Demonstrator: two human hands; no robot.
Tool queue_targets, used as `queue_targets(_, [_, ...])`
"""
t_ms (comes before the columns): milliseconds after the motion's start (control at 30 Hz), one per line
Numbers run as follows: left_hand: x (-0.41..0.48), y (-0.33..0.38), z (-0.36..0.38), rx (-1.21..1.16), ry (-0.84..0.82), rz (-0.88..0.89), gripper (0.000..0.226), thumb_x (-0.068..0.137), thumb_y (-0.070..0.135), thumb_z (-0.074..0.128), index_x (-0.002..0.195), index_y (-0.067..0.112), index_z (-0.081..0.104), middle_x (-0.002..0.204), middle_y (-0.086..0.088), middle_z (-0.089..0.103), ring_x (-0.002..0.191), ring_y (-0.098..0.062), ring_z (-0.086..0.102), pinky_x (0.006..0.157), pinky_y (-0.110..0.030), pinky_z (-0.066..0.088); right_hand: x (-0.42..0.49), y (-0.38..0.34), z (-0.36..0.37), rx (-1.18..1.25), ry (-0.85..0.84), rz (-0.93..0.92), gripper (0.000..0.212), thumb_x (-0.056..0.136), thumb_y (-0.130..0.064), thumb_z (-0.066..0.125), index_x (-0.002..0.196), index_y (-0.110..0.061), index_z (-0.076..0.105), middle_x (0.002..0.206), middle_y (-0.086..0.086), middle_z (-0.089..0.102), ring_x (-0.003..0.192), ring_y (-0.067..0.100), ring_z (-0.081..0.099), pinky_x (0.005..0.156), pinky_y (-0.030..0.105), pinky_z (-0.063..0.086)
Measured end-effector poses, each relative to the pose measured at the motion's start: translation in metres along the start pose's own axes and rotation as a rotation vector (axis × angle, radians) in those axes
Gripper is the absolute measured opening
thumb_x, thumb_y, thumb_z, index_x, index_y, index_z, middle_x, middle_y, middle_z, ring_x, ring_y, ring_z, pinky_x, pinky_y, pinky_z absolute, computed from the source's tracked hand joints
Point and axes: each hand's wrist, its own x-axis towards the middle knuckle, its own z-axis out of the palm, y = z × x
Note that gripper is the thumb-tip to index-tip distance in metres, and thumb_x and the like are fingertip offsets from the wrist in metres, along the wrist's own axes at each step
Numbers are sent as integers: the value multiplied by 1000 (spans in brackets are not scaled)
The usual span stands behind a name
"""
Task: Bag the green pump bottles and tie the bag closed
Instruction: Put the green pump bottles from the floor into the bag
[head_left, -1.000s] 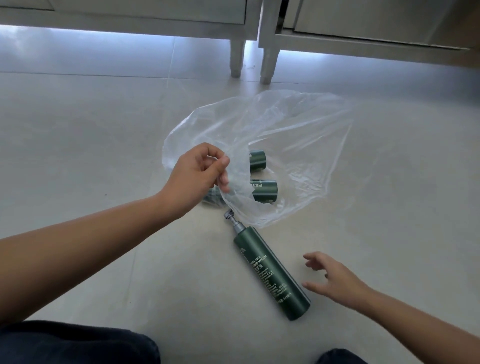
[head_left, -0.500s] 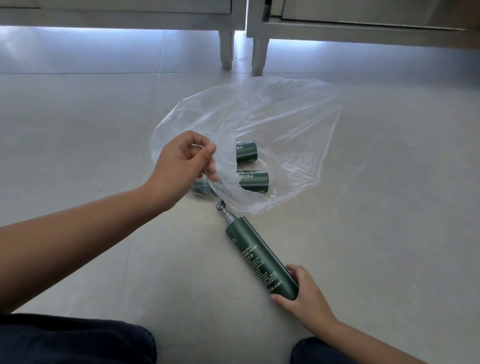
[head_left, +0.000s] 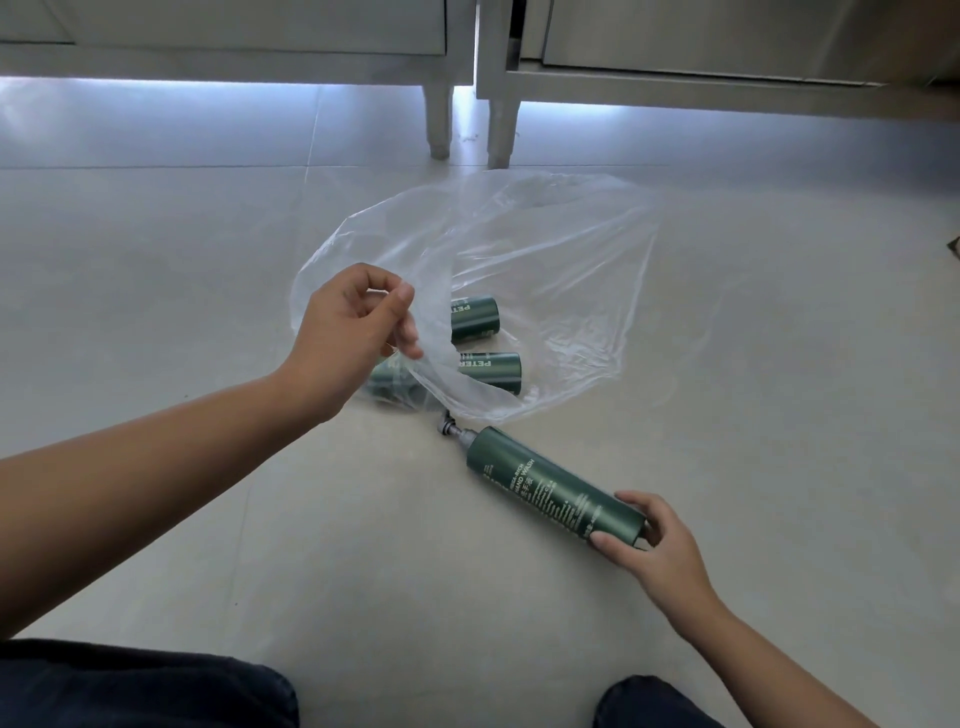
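The right hand (head_left: 660, 551), empty a second ago, now grips the bottle (head_left: 550, 488) left on the floor (head_left: 389, 545) as the left hand (head_left: 348, 332) pinches the bag (head_left: 545, 260) open, ready for loading.

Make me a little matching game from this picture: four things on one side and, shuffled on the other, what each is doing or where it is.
Things:
1. left hand
2. right hand
3. clear bag
4. cabinet legs

States:
A. contains green bottles lying on their sides
B. grips the base end of the bottle outside the bag
C. stand on the tiled floor beyond the bag
D. pinches the bag's rim, lifting it open

Pairs: 1-D, 2-B, 3-A, 4-C.
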Motion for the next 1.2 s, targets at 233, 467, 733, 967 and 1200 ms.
queue_targets(233, [7, 2, 4, -13, 46, -6, 15, 92, 17, 51, 77, 19, 51, 48, 6, 62, 44, -9, 60, 51, -20, 44, 14, -13, -38, 190, 124, -55, 43, 58, -23, 83, 94, -27, 61, 101, 7, 65, 88, 23, 65, 74, 29, 56])
queue_targets(467, [12, 4, 11, -26, 58, 6, 16, 92, 16, 51, 76, 19, 51, 47, 6, 61, 43, -9, 60, 46, -16, 42, 24, -26, -76, 241, 323, -157, 38, 75, 0, 69, 92, -32, 58, 99, 10, 59, 84, 19, 58, 57, 15, 55])
queue_targets(733, [22, 8, 23, 15, 100, 26, 16, 93, 19, 51, 76, 22, 50, 47, 8, 61, 44, -7, 59, 52, -22, 41, 23, -32, -104, 222, 533, -206, 37, 76, -12, 72, 90, -42, 56, 96, -7, 59, 95, 23, 58, 74, 31, 56])
queue_targets(967, [27, 8, 35, -9, 70, 37, 15, 93, 16, 50, 78, 18, 50, 46, 5, 61, 40, -10, 57, 52, -26, 42, 22, -49, -105, 359, 683, -264, 40, 78, -7, 69, 91, -40, 51, 108, 2, 56, 96, 18, 58, 89, 47, 51])
queue_targets(1200, [29, 8, 41, -5, 29, 63, 15, 93, 16, 50, 78, 18, 50, 46, 3, 60, 39, -13, 57, 44, -18, 43, 15, -62, -101, 444, 597, -313, 37, 77, -5, 68, 92, -35, 54, 115, 20, 55, 93, 19, 60, 74, 31, 56])
